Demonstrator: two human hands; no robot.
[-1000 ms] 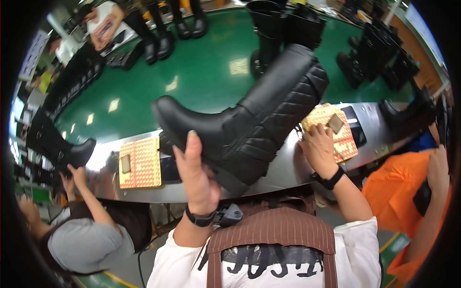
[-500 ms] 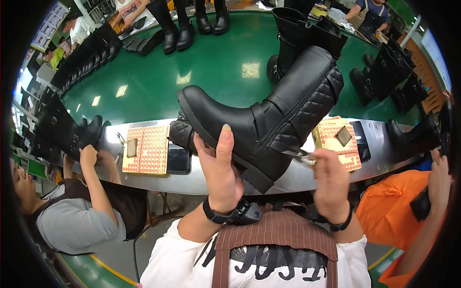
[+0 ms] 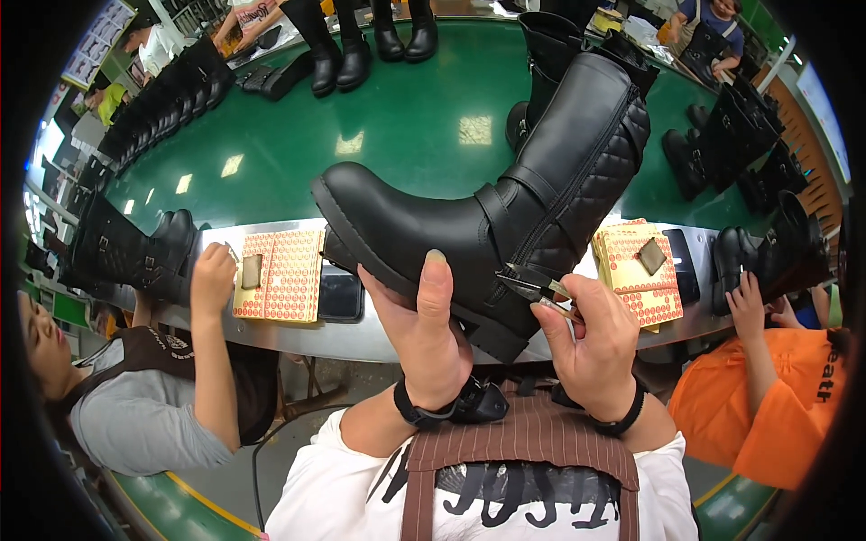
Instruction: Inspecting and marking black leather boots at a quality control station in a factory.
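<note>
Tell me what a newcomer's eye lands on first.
The large black boot, quilted along its back, dominates the middle, held by the left hand while the right hand holds a small tool near its ankle. Behind it spreads the bright green tabletop, with more black boots toward its far edge. Red-dotted yellow stacks lie left and right on the metal strip.

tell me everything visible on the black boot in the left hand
The black boot looks like leather, smooth on foot and shaft, with a quilted rear panel, closed-looking side zip, ankle straps and chunky sole. It tilts over the table, toe left, shaft rising right. The left hand grips it at the sole; the right hand holds a metal tool at the zip's lower end.
</note>
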